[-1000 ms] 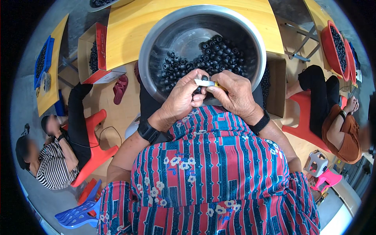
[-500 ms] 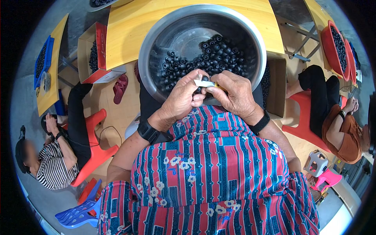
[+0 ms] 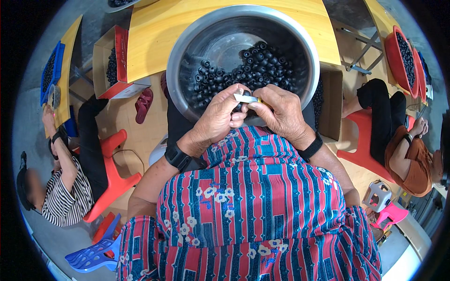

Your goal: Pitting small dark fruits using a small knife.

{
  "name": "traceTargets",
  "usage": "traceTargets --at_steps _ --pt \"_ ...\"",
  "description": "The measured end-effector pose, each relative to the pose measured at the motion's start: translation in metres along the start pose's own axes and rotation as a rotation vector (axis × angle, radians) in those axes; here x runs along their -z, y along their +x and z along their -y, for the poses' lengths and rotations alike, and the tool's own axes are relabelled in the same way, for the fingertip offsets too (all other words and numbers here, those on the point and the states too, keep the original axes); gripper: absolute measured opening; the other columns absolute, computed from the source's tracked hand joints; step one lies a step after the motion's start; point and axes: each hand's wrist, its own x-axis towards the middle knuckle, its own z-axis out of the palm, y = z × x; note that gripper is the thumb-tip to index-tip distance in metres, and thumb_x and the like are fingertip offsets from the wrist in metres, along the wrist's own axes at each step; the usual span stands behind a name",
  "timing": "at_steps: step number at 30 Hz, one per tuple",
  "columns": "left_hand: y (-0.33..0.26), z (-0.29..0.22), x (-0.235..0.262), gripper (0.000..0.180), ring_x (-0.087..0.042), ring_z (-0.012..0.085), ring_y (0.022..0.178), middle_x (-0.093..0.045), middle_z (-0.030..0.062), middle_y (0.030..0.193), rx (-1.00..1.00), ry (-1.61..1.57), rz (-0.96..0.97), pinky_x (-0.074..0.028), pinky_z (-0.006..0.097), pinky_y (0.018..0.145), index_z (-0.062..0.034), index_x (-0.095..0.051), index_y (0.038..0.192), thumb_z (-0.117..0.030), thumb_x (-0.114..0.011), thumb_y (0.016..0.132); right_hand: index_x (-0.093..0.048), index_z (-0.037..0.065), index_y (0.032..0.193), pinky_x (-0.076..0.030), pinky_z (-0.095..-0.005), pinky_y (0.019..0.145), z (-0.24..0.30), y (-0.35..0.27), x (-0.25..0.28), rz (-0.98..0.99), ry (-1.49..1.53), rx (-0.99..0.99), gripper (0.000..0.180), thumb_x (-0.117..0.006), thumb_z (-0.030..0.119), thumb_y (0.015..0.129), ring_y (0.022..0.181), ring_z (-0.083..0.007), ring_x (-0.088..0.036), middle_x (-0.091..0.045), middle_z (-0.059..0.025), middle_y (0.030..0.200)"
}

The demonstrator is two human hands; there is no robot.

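A wide metal basin (image 3: 312, 65) sits before me with a heap of small black rounded pieces (image 3: 262, 63), each with a hole in its end. Over its near rim my left hand (image 3: 216, 117) pinches one black piece (image 3: 238, 107), partly covered by fingers. My right hand (image 3: 284, 111) is closed around a small knife (image 3: 245, 99) with a pale blade and a bit of yellow at the handle. The blade points left and lies across the piece, close to my left thumb. Whether its edge cuts in cannot be made out.
A yellow table (image 3: 150, 35) supports the basin's far side. Cardboard boxes with black pieces (image 3: 112, 68) stand left and right. A red slipper (image 3: 144, 105) lies on the floor. Co-workers sit on red chairs at both sides, near a blue tray (image 3: 52, 70) and a red basin (image 3: 391, 51).
My hands and the knife have barely moved. At the left, the co-worker in the striped shirt has stretched an arm up to the table by the blue tray.
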Motion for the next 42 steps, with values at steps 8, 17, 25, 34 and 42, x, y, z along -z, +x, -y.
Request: traceTargets --at_steps 8,17,25,34,42 --pt "0.001 0.001 0.003 0.019 -0.038 0.0022 0.063 -0.046 -0.0024 0.083 -0.012 -0.009 -0.003 -0.033 0.016 0.053 -0.0077 -0.051 0.108 -0.024 -0.042 0.105 -0.065 0.005 0.089 -0.049 -0.0386 0.062 -0.002 0.000 -0.006 -0.013 0.085 -0.030 0.018 -0.068 0.023 0.088 0.070 -0.0319 -0.063 -0.062 -0.0131 0.077" --pt "-0.001 -0.002 -0.005 0.022 -0.037 0.0029 0.064 -0.047 -0.0031 0.084 -0.047 0.015 -0.020 -0.031 0.016 0.053 -0.0093 -0.050 0.107 -0.030 -0.042 0.106 -0.065 -0.001 0.094 -0.048 -0.0343 0.068 -0.005 0.004 -0.002 -0.141 0.210 -0.242 0.018 -0.064 0.017 0.093 0.071 -0.0275 -0.061 -0.062 -0.0169 0.079" --pt "0.002 -0.001 -0.004 0.022 -0.038 0.0029 0.063 -0.047 -0.0027 0.084 -0.051 0.007 -0.073 -0.032 0.016 0.053 -0.0092 -0.051 0.108 -0.029 -0.041 0.106 -0.067 0.000 0.114 -0.051 -0.0298 0.083 -0.011 0.003 -0.007 -0.144 0.458 -0.173 0.027 -0.068 0.005 0.087 0.094 -0.0196 -0.067 -0.070 -0.0150 0.102" --pt "0.003 0.001 0.003 0.026 -0.038 0.0037 0.063 -0.047 -0.0021 0.085 -0.027 -0.039 -0.112 -0.033 0.016 0.054 -0.0086 -0.054 0.117 -0.028 -0.042 0.106 -0.068 0.010 0.119 -0.053 -0.0345 0.068 0.001 0.005 -0.003 -0.008 0.138 -0.039 0.038 -0.071 0.012 0.080 0.075 -0.0277 -0.067 -0.069 -0.0117 0.087" --pt "0.003 0.002 0.002 0.025 -0.038 0.0039 0.065 -0.047 -0.0023 0.088 -0.034 -0.068 -0.126 -0.033 0.017 0.054 -0.0104 -0.055 0.113 -0.031 -0.044 0.105 -0.066 0.013 0.123 -0.053 -0.0369 0.060 0.005 0.003 0.001 0.025 -0.092 0.075 0.044 -0.069 0.015 0.079 0.067 -0.0264 -0.064 -0.061 -0.0076 0.075"
